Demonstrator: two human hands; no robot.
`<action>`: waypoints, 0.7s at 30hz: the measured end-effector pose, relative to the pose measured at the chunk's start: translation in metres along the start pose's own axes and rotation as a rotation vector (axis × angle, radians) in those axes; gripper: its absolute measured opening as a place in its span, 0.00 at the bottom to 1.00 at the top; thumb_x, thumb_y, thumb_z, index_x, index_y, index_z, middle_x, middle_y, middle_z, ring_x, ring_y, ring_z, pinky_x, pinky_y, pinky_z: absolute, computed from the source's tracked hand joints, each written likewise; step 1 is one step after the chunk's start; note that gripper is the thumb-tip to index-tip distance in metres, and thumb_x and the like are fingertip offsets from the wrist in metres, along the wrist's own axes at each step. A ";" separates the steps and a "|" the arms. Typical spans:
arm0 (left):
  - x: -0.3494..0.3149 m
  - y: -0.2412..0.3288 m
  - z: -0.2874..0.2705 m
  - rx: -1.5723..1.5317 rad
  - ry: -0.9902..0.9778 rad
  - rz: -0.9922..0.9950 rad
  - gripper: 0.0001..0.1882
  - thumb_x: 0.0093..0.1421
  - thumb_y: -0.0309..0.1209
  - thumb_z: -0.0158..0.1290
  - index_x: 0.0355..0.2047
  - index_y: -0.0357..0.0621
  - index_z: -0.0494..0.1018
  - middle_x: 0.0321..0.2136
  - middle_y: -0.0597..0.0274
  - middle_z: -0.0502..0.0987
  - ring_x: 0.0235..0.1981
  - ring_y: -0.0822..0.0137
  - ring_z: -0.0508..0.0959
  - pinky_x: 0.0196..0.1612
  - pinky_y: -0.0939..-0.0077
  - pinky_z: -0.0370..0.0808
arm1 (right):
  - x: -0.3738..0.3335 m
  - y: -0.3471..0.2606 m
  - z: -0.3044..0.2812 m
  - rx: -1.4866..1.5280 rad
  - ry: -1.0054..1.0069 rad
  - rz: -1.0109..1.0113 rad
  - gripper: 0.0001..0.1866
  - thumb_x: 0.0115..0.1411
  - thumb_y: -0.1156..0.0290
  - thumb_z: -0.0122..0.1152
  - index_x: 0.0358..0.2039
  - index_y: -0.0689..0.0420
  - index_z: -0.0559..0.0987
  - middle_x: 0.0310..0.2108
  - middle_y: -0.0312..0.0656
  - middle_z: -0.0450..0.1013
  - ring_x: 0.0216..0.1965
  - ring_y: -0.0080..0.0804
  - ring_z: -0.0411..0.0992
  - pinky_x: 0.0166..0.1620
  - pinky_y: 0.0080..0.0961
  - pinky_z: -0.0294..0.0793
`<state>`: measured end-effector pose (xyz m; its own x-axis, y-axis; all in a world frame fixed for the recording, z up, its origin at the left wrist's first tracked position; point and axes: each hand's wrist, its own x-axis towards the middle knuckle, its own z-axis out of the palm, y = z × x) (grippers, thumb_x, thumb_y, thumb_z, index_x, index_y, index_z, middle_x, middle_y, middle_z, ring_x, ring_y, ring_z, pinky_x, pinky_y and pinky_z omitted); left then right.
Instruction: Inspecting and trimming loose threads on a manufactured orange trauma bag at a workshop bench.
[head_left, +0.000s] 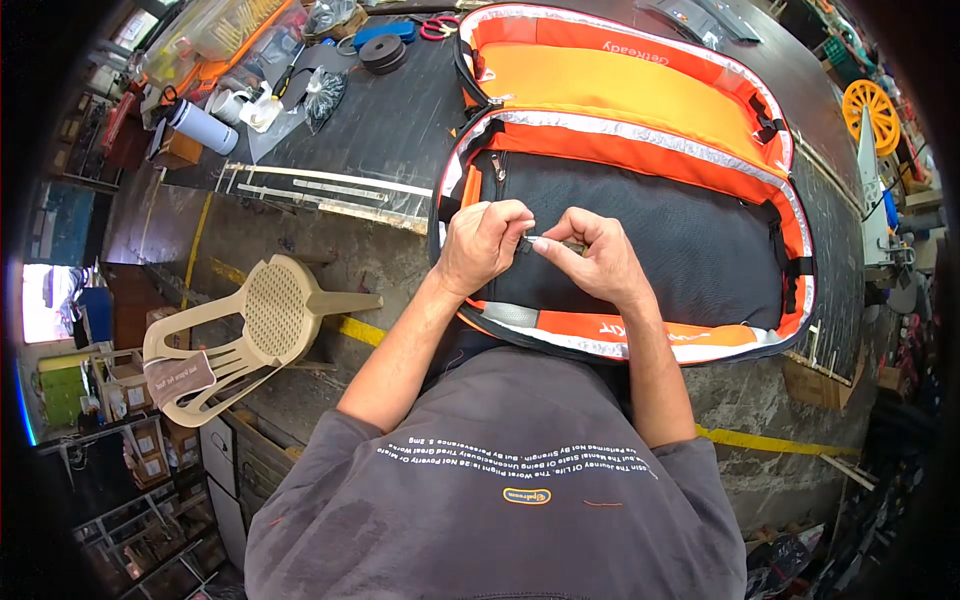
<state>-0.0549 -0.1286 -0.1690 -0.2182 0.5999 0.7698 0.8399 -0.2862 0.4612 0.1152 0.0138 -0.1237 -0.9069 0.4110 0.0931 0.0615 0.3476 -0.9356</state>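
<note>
An orange and black bag [660,240] lies unzipped and spread open on the dark worktable, its lid [630,85] folded back to the far side. Black mesh fabric lines the near half, and silvery trim runs along the rims. Over the left part of this mesh, my left hand [481,246] is closed in a pinch. My right hand [602,256] pinches from the other side, thumb against fingers. Between the fingertips of both hands is a small dark piece [526,243] with a pale, shiny end; its kind is too small to make out.
Left of the bag, the dark tabletop [400,130] carries a black roll [384,54], red-handled scissors [439,28], a blue-grey bottle [203,125] and a plastic bin [215,45]. A beige plastic chair [275,310] stands to my left. An orange wheel [871,115] is at the far right.
</note>
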 end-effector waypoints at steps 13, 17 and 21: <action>-0.001 0.007 0.000 -0.159 0.068 -0.298 0.08 0.77 0.30 0.57 0.48 0.41 0.70 0.23 0.62 0.77 0.25 0.71 0.82 0.29 0.74 0.78 | 0.002 0.035 0.041 0.338 0.045 0.099 0.13 0.63 0.78 0.76 0.46 0.60 0.83 0.28 0.22 0.68 0.27 0.10 0.59 0.32 0.15 0.60; -0.008 -0.005 -0.001 -0.405 0.159 -0.613 0.07 0.77 0.30 0.56 0.47 0.40 0.71 0.24 0.66 0.77 0.23 0.76 0.79 0.28 0.78 0.74 | 0.007 0.034 0.017 0.704 0.200 0.189 0.05 0.76 0.68 0.62 0.42 0.55 0.81 0.26 0.22 0.66 0.24 0.12 0.59 0.30 0.17 0.61; -0.006 -0.010 -0.013 -0.549 0.212 -0.799 0.07 0.79 0.32 0.55 0.47 0.41 0.72 0.26 0.74 0.73 0.25 0.81 0.72 0.29 0.83 0.69 | 0.016 0.030 -0.037 0.846 0.390 0.021 0.05 0.76 0.69 0.62 0.40 0.54 0.80 0.23 0.22 0.61 0.21 0.11 0.53 0.27 0.19 0.54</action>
<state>-0.0684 -0.1389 -0.1721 -0.7494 0.6367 0.1817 0.0719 -0.1946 0.9782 0.1183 0.0617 -0.1382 -0.6953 0.7178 0.0375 -0.3873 -0.3301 -0.8608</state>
